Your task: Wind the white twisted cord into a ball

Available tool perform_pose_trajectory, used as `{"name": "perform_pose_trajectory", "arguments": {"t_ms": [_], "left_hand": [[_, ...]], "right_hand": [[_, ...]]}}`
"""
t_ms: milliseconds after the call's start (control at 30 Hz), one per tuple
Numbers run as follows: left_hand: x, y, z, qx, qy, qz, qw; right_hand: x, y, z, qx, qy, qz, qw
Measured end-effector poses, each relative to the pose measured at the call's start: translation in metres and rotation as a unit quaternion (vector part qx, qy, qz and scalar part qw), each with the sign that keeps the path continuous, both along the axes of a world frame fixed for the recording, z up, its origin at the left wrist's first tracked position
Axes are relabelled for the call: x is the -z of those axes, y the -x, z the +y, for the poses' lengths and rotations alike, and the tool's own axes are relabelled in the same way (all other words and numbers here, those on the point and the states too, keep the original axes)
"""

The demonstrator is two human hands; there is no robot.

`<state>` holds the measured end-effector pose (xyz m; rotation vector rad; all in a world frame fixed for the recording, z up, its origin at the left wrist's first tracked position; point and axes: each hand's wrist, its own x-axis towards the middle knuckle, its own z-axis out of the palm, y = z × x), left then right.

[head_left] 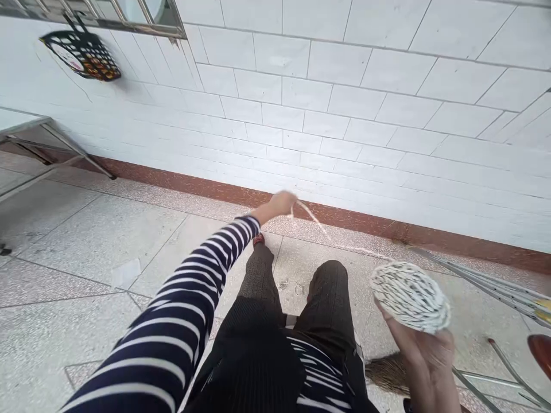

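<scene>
My left hand (pixel 283 203) is stretched out ahead of my knees, closed on the end of a white cord. That cord (pixel 316 221) runs from it to the right in a loose line, and a short tail hangs below the fingers. Low on the right, my right hand (pixel 424 355) is wrapped round the underside of a thick ball of white cord (pixel 411 297) with darker flecks. The strand meets the ball at its upper left. Below, on the floor between my legs, lies a small loose loop of cord (pixel 298 288).
A white tiled wall (pixel 327 97) with a brown base strip stands ahead. At left is a metal table (pixel 47 135); a dotted bag (pixel 81 54) hangs from the window bars. A folded ladder (pixel 486 281), a broom (pixel 387 371) and metal stool legs (pixel 503 376) are at right.
</scene>
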<state>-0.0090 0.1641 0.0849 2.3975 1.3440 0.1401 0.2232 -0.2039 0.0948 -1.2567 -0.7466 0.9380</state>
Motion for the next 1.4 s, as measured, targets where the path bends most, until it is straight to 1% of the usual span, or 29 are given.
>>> {"name": "perform_pose_trajectory", "arguments": {"t_ms": [33,100,133,200,267,333,400,467,533,600,667,733,767,800,833,867,900,933,1000,1133,1233,1333,1400], "left_hand": [[0.030,0.008,-0.011,-0.007,0.028,0.006,1.000],[0.079,0.021,-0.034,-0.013,0.063,0.010,0.998],[0.099,0.024,-0.046,-0.015,0.077,0.011,0.997],[0.130,0.027,-0.069,-0.017,0.106,0.011,0.994],[0.153,0.025,-0.090,-0.017,0.133,0.011,0.991],[0.169,0.021,-0.107,-0.015,0.158,0.004,0.987],[0.181,0.017,-0.121,-0.012,0.177,-0.009,0.984],[0.188,0.016,-0.131,-0.015,0.189,-0.021,0.982],[0.190,0.016,-0.138,-0.026,0.197,-0.031,0.980],[0.184,0.014,-0.144,-0.034,0.203,-0.046,0.978],[0.169,0.005,-0.150,-0.031,0.205,-0.071,0.976],[0.145,-0.011,-0.156,-0.012,0.206,-0.134,0.969],[0.131,-0.020,-0.160,0.007,0.207,-0.223,0.952],[0.118,-0.028,-0.163,0.032,0.208,-0.307,0.928],[0.106,-0.036,-0.166,0.057,0.215,-0.362,0.905],[0.096,-0.043,-0.168,0.072,0.233,-0.392,0.887],[0.089,-0.047,-0.171,0.076,0.254,-0.402,0.876],[0.085,-0.049,-0.173,0.074,0.275,-0.397,0.873],[0.085,-0.045,-0.177,0.063,0.307,-0.364,0.877],[0.100,-0.017,-0.182,0.035,0.329,-0.305,0.893],[0.105,0.004,-0.187,0.019,0.301,-0.255,0.919],[0.103,0.015,-0.196,0.050,0.273,-0.168,0.946],[0.101,0.019,-0.206,0.078,0.275,-0.095,0.954]], "right_hand": [[0.000,0.002,0.006,0.007,0.006,0.017,1.000],[-0.003,0.005,0.015,0.014,0.010,0.074,0.997],[-0.007,0.007,0.016,0.012,0.006,0.100,0.995],[-0.017,0.010,0.014,0.010,-0.007,0.128,0.992],[-0.030,0.012,0.010,0.022,-0.018,0.120,0.992],[-0.040,0.012,0.006,0.031,-0.028,0.104,0.994],[-0.046,0.010,0.004,0.011,-0.035,0.080,0.996],[-0.047,0.009,0.007,-0.022,-0.038,0.056,0.997],[-0.044,0.010,0.016,-0.045,-0.034,0.045,0.997],[-0.036,0.014,0.029,-0.048,-0.013,0.042,0.998],[-0.025,0.021,0.046,-0.041,0.030,0.035,0.998],[-0.013,0.031,0.064,-0.039,0.070,0.024,0.996],[-0.008,0.036,0.072,-0.045,0.083,0.021,0.995],[-0.003,0.041,0.079,-0.058,0.091,0.021,0.994],[0.001,0.046,0.085,-0.073,0.096,0.023,0.992],[0.003,0.050,0.090,-0.085,0.100,0.027,0.991],[0.005,0.053,0.095,-0.094,0.103,0.032,0.990],[0.005,0.055,0.099,-0.099,0.105,0.036,0.989],[0.003,0.057,0.106,-0.098,0.111,0.042,0.988],[0.007,0.053,0.115,-0.086,0.126,0.069,0.986],[0.021,0.050,0.119,-0.070,0.134,0.093,0.984],[0.040,0.048,0.127,-0.067,0.139,0.096,0.983],[0.054,0.046,0.136,-0.045,0.136,0.070,0.987]]}}
